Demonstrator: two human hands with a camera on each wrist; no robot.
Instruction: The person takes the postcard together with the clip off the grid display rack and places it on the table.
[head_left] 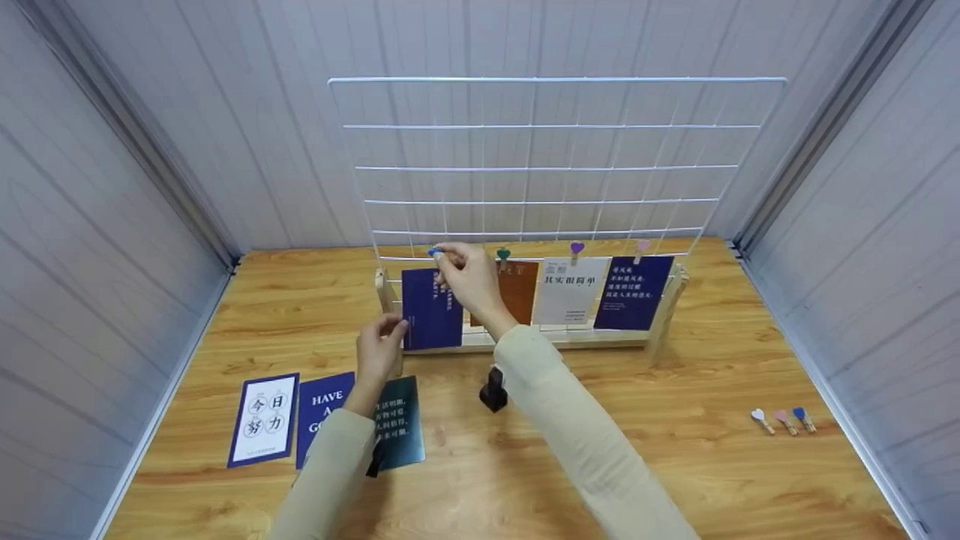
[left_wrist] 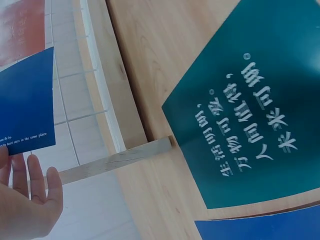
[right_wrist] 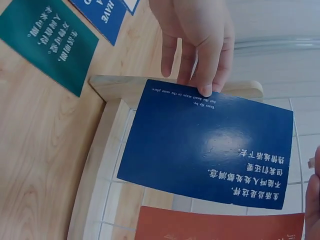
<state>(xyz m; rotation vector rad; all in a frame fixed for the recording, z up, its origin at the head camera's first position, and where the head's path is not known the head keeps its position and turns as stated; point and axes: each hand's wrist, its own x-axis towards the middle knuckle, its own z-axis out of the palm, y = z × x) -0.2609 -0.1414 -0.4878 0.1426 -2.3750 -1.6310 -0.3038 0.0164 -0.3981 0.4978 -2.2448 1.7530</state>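
My left hand (head_left: 378,351) pinches the left edge of a dark blue card (head_left: 429,315) with white writing. The card stands upright against the lower left of a white wire grid (head_left: 525,201). At its top, my right hand (head_left: 474,281) pinches a small clip with a blue heart (head_left: 434,251); whether the clip grips the card cannot be told. Right of it an orange-brown card (head_left: 517,291) hangs from a green heart clip (head_left: 503,254), partly behind my right hand. A white card (head_left: 562,300) hangs under a purple heart clip (head_left: 577,248), another blue card (head_left: 634,296) under a pink one (head_left: 643,247).
Wooden feet (head_left: 664,326) hold the grid up. On the table's left lie a white card with blue border (head_left: 260,420), a blue card (head_left: 315,394) and a teal card (head_left: 405,427). Three heart clips (head_left: 784,421) lie at the right. A black object (head_left: 493,391) shows beside my right sleeve.
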